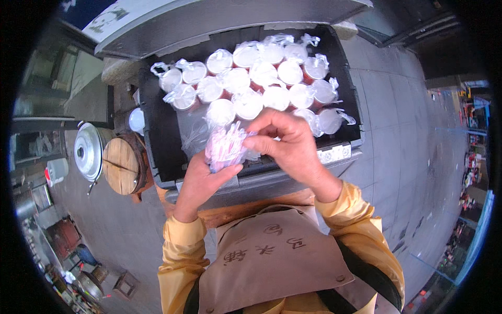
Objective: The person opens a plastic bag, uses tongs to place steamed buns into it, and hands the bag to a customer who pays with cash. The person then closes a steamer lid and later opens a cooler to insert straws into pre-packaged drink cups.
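A clear plastic bag of thin pink-and-white sticks [225, 148] rests in my left hand [203, 181], fingers behind it and thumb in front. The sticks are too blurred to tell what they are. My right hand [291, 151] pinches at the bag's right edge with thumb and forefinger. Just beyond both hands is a black insulated box [161, 155] with its lid raised. Inside stand rows of white-lidded cups [248, 103] with reddish contents, each in a clear plastic bag with knotted handles. My right hand hides some of the front cups.
Left of the box, a wooden-lidded pot [120, 166] and a metal pot lid [88, 151] sit close by. The raised grey lid [235, 29] spans the box's far side. A wooden surface [235, 214] lies under the box's front edge. Grey paving [392, 157] extends to the right.
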Tool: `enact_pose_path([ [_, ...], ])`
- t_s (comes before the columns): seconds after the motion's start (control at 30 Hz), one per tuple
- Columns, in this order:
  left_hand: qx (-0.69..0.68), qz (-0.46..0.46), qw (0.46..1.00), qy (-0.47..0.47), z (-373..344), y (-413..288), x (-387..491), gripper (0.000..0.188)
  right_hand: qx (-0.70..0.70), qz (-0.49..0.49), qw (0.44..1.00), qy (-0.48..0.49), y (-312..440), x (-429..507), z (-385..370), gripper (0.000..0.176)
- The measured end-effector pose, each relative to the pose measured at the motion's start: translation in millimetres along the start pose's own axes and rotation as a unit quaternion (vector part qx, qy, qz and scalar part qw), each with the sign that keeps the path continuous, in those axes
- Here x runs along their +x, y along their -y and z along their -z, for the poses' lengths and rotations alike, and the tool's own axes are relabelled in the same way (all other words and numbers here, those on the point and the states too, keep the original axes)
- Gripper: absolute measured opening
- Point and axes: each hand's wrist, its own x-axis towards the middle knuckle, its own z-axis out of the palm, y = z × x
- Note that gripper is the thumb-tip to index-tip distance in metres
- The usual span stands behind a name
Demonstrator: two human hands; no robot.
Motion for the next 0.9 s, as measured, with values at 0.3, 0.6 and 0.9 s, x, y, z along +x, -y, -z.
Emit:
enact_pose_path([
  [0.3, -0.093, 0.06, 0.993, 0.051, 0.7, 13.5, -5.6, 0.041, 0.065, 0.052, 0.994, -0.067, -23.8, -20.8, -4.7, 0.014],
  [0.6, -0.104, 0.083, 0.989, 0.059, -4.3, 12.0, 2.5, 0.046, 0.025, 0.217, 0.931, -0.292, 44.1, -26.6, 88.8, 0.008],
  [0.9, -0.214, 0.149, 0.965, 0.027, -1.2, 21.2, -2.0, 0.051, -0.301, 0.207, 0.88, -0.305, 38.1, -30.4, 179.4, 0.008],
])
